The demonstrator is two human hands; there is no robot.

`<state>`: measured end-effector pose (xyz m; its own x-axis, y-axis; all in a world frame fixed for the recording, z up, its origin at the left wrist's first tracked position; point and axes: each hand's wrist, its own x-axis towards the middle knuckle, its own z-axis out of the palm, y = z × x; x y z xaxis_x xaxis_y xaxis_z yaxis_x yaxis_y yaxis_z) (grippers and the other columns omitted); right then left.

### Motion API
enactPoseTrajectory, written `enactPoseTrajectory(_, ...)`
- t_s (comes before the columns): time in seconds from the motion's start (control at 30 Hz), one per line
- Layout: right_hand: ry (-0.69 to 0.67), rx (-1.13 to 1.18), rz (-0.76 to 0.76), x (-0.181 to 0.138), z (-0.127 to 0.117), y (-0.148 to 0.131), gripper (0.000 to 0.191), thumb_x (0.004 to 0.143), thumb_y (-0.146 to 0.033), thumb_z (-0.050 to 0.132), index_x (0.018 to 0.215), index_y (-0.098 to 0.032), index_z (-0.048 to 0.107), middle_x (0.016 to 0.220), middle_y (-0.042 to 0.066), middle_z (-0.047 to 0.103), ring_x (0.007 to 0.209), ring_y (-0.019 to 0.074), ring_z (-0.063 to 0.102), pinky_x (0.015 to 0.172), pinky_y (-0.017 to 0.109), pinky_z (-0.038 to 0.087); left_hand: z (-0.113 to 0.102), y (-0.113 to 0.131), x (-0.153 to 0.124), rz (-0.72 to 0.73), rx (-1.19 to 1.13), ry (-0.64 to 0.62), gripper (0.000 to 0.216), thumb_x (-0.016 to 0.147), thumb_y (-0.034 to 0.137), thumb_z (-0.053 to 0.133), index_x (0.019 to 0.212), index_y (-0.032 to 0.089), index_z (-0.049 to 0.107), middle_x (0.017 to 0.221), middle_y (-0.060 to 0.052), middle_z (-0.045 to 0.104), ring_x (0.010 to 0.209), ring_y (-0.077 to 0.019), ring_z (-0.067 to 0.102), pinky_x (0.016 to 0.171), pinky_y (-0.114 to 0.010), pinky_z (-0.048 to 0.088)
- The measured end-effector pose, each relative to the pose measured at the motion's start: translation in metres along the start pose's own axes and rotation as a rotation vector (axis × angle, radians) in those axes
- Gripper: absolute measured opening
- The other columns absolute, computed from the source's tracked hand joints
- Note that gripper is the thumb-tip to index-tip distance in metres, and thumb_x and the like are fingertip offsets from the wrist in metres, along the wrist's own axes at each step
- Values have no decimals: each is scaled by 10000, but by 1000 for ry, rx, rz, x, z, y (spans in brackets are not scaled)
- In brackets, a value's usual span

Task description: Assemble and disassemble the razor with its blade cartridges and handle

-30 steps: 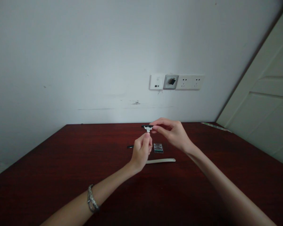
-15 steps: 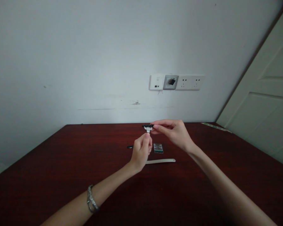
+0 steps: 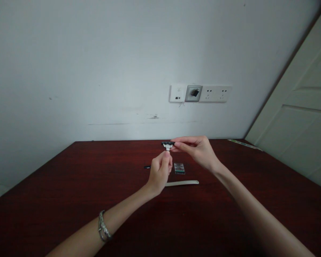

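Note:
Above the table, my left hand (image 3: 160,169) is closed around the handle of a razor, whose silver neck (image 3: 167,147) sticks up past the thumb. Across the top of the neck lies the black razor head (image 3: 167,143). Thumb and fingers of my right hand (image 3: 194,148) pinch the right end of that head. Whether the head is locked onto the neck I cannot tell. Behind the hands, a small clear plastic case (image 3: 179,169) with several blade cartridges in it lies on the table. Most of the handle is hidden inside the left fist.
On the dark red table (image 3: 109,200) lies a pale, narrow strip (image 3: 183,183) with a hole at its right end, partly covered by my left hand. A small black piece (image 3: 147,167) is left of that hand. Wall sockets (image 3: 215,94) and a white panelled door (image 3: 305,103) stand beyond.

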<state>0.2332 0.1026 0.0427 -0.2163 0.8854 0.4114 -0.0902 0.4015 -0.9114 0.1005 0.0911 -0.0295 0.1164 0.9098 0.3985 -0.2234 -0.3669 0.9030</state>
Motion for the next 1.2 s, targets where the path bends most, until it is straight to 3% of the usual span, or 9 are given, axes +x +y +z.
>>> enactPoseTrajectory(0.4, 81, 43, -9, 1, 4, 6, 144, 651, -239, 735, 781, -178, 736, 747, 47, 728, 666, 180, 695, 716, 345, 594, 0, -1, -1, 9, 14, 7, 423, 892, 490, 370, 623, 164, 387, 473, 70, 289, 405, -42, 257, 393, -164, 223)
enactPoseTrajectory(1.2, 32, -28, -36, -1, 5, 3, 148, 668, -261, 721, 785, -172, 732, 720, 46, 725, 675, 182, 693, 694, 330, 589, 2, 2, -1, -12, 3, 30, 437, 881, 510, 371, 612, 166, 389, 462, 69, 292, 398, -47, 259, 389, -167, 219)
